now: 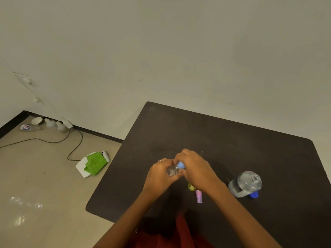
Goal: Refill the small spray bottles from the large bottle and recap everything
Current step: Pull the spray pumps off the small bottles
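Note:
My left hand grips a small clear spray bottle above the middle of the dark table. My right hand pinches its blue spray top at the bottle's neck. Under my right wrist stand a small bottle with a yellow-green top and a pink spray bottle. To the right stands the large clear bottle with its mouth uncapped, and its blue cap lies at its base.
The table's left edge is close to my left arm. On the floor to the left lie a green cloth on a white board, a black cable, and a bowl and bottles by the wall.

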